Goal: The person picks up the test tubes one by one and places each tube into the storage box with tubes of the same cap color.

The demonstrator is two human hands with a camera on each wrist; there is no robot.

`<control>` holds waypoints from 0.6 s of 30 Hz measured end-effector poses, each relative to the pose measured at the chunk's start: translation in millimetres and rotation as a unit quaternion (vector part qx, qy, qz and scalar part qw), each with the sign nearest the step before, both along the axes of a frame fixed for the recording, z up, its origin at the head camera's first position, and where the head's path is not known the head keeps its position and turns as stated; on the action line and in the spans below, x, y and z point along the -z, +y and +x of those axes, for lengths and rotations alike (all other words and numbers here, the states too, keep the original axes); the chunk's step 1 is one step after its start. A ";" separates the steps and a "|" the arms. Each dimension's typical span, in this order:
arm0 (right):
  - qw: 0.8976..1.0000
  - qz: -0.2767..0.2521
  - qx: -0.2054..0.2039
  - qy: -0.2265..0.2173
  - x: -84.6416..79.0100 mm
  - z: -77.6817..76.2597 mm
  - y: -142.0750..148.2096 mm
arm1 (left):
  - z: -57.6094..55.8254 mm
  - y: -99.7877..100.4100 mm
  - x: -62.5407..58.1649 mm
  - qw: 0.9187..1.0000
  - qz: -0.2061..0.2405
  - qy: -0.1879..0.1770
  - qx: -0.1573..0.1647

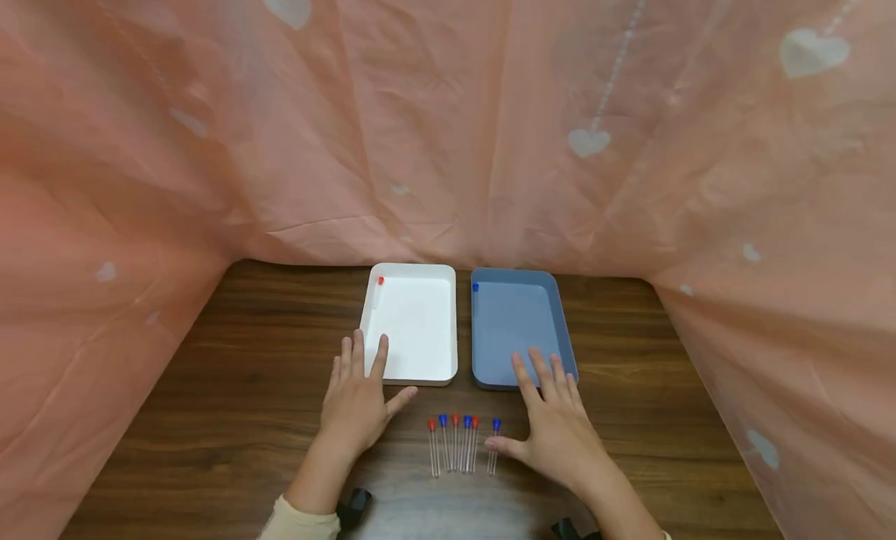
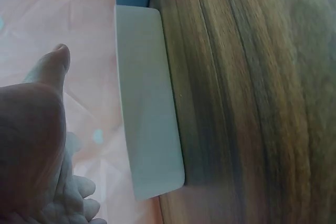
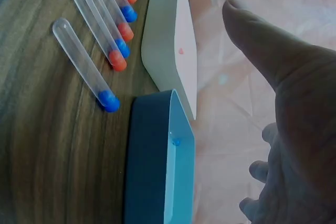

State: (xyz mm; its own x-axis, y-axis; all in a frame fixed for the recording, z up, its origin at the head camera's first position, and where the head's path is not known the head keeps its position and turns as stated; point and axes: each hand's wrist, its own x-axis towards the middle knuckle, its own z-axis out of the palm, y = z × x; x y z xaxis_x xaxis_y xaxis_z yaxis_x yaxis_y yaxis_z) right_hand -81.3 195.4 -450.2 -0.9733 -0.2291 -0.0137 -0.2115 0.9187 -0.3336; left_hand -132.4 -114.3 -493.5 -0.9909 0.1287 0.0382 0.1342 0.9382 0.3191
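Observation:
My left hand [image 1: 357,408] hovers by the near left corner of a white tray [image 1: 420,322], fingers spread and holding nothing. Over the near edge of a blue-grey tray [image 1: 518,314] is my right hand [image 1: 560,439], also spread and holding nothing. Several clear test tubes with red or blue caps lie between the hands. In the head view my right thumb overlaps the rightmost blue-capped tube [image 1: 496,425]; the right wrist view shows that thumb apart from it. One red-capped tube [image 1: 380,282] lies in the white tray, one blue-capped tube [image 1: 475,288] in the blue-grey tray.
The trays stand side by side on a dark wood-grain table [image 1: 245,384], with a narrow gap between them. A pink curtain [image 1: 448,135] with white hearts hangs behind and along both sides. Black straps [image 1: 355,507] show near the wrists.

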 end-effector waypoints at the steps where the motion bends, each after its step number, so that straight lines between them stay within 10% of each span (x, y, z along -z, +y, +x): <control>1: 1.000 0.000 -0.003 0.000 0.2 1.4 -1.2 | -0.8 -1.1 -0.1 1.000 0.002 0.001 -0.001; 18: 0.997 -0.048 -0.056 -0.027 17.4 20.6 -21.2 | -10.1 -26.8 12.2 0.999 0.007 -0.035 -0.022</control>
State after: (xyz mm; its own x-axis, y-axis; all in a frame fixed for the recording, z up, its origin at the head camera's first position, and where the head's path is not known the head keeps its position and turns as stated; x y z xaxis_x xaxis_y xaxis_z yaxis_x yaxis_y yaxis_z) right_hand -60.7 174.2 -467.6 -0.9403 -0.3382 -0.0375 -0.2899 0.8540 -0.4320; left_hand -142.5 -141.1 -505.7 -0.9960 0.0840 -0.0298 0.0689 0.9382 0.3393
